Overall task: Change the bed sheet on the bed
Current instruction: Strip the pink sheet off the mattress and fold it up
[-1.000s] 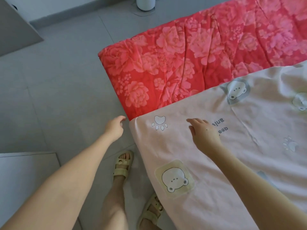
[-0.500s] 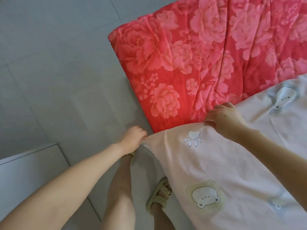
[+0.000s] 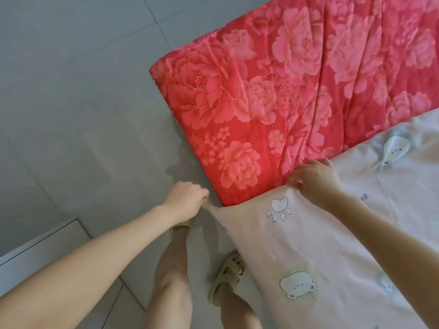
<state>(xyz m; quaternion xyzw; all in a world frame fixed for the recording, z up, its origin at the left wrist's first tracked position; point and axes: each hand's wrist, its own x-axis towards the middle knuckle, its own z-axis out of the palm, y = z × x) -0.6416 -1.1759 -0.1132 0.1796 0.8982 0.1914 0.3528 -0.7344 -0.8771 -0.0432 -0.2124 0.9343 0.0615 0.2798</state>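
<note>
A pale pink sheet (image 3: 316, 236) printed with bears and paw marks lies over the near part of the bed. Beyond it shows a red sheet with pink flowers (image 3: 273, 96), wrinkled, covering the mattress to its far corner. My left hand (image 3: 187, 200) pinches the pink sheet's corner just off the bed's edge, pulled taut toward the floor side. My right hand (image 3: 316, 179) grips the pink sheet's top edge where it meets the red sheet, fingers curled over the hem.
Grey tiled floor (image 3: 83, 103) runs along the bed's left side. My two feet in pale sandals (image 3: 228, 279) stand close beside the bed. A light raised slab (image 3: 40, 248) lies at the lower left.
Both hands went from hovering open to taking hold of the pink sheet, left at the corner, right at the top edge. The view has moved closer to the red sheet.
</note>
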